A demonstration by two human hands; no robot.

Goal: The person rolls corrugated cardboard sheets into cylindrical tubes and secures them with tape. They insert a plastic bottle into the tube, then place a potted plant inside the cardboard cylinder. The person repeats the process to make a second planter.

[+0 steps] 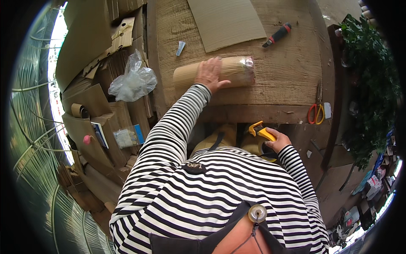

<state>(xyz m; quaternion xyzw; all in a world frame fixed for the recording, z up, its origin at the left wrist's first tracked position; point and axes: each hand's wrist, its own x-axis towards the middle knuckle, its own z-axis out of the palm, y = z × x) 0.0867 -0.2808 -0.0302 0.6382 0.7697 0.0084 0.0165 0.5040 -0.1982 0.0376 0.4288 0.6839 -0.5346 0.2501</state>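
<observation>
My left hand [210,73] lies across a roll of corrugated cardboard [233,68] on the wooden table, palm down, holding it with the thumb spread to the right. Clear shiny plastic or tape shows at the roll's right end; what is inside cannot be seen. Below the table's front edge, close to my body, my right hand [279,140] grips the handle of a yellow tape dispenser [265,133]. Its yellow head points up and left, and its lower part is in shadow. Beyond the roll lies a flat sheet of corrugated cardboard [230,23].
A utility knife [277,35] and red-and-yellow-handled scissors [316,111] lie on the wooden table [285,85]. Stacked cardboard [85,98] with a clear plastic bag [134,77] on it stands to the left. Green foliage [366,73] borders the right side.
</observation>
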